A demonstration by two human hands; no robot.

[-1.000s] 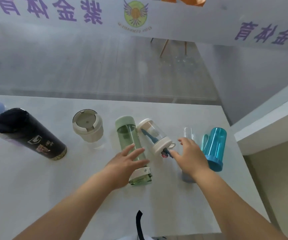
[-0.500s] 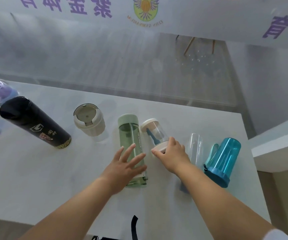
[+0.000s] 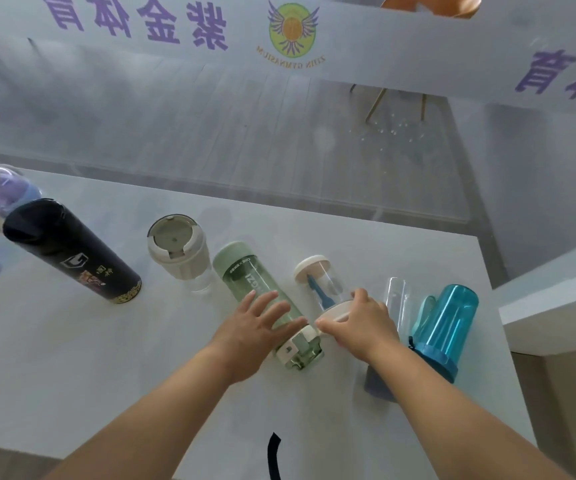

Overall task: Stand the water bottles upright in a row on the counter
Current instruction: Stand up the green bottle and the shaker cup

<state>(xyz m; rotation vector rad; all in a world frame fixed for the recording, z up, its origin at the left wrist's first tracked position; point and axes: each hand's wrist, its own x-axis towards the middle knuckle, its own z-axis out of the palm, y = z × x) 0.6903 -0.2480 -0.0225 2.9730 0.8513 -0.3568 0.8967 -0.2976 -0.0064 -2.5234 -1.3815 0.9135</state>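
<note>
The right hand [image 3: 362, 323] curls thumb and fingers round the cream ring at the near end of the small clear bottle [image 3: 324, 285], which lies just right of the green bottle [image 3: 245, 278]. Taking it by that end looks like the way to pivot it upright. The left hand [image 3: 251, 330] grasps nothing. Its fingers lie spread and straight on the green bottle's side, probably to stop it rolling while its neighbour is raised.

The counter [image 3: 106, 358] carries everything. The black bottle [image 3: 71, 251], well left of the green bottle, appears to stand upright, so it reads as the start of the row. The green bottle itself lies flat, its flip cap toward the person. The blue bottle [image 3: 449, 320], farthest right of it, and the slim clear bottle [image 3: 395, 296], between the blue one and the right hand, seem to lie the same way, not yet stood up. The cream cup [image 3: 177, 247], just left of the green bottle's far end, stands lid up.
</note>
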